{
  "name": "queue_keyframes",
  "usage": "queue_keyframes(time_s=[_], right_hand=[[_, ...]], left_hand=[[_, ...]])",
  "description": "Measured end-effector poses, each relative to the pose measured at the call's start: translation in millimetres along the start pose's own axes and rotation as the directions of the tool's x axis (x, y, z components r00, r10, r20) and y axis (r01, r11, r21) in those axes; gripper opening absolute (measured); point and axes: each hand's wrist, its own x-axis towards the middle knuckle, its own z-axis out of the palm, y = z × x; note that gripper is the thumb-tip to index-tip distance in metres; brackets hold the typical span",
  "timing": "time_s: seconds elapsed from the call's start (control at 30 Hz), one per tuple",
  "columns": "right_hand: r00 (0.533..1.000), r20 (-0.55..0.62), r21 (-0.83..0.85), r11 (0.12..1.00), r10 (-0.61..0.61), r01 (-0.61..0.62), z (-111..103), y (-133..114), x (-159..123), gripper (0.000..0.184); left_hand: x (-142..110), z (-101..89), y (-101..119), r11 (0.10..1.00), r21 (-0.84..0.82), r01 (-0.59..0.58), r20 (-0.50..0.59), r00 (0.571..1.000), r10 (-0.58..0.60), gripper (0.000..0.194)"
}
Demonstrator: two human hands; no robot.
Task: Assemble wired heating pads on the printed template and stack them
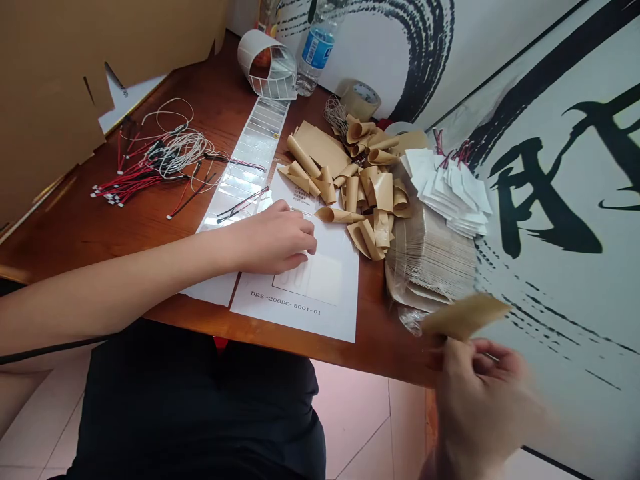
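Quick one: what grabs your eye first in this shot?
The heap of curled tan paper sheets in the middle of the wooden table stands out first, with the left hand resting on a printed white sheet just in front of it. At lower right, the blurred right hand holds up a flat tan paper sheet. Left of centre, a tangle of red and white wires also catches the eye.

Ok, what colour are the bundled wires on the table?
The wires are red, black and white; the head view shows them best.
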Motion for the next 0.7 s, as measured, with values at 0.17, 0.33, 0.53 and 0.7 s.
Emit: queue_keyframes(time_s=[0.17, 0.33, 0.53, 0.7], right_hand=[[0.895, -0.062, 0.035, 0.895, -0.442, 0.445, 7.2, -3.5, -4.9, 0.007], [0.632, 0.123, 0.417, 0.618, -0.765, 0.666, 25.7, -28.0, -2.2, 0.005], [0.558, 0.373, 0.772, 0.581, -0.742, 0.257, 19.7, -53.9, -4.4, 0.013], [0.672, 0.495, 0.768, 0.640, -0.551, -0.041, 27.4, -56.5, -13.6, 0.027]], left_hand=[[0.3, 3.7, 0.7, 0.993, -0.115, -0.016, -0.085, 0.996, 0.006, 0.032], [0.1, 4.5, 11.6, 0.892, -0.412, -0.186, -0.223, 0.970, 0.099, 0.057], [-2.3, -5.0, 31.1, 0.596, -0.774, -0.212, -0.181, 0.977, 0.112, 0.049], [0.5, -3.9, 32.9, 0.320, -0.947, -0.034, -0.056, 0.997, -0.061, 0.020]])
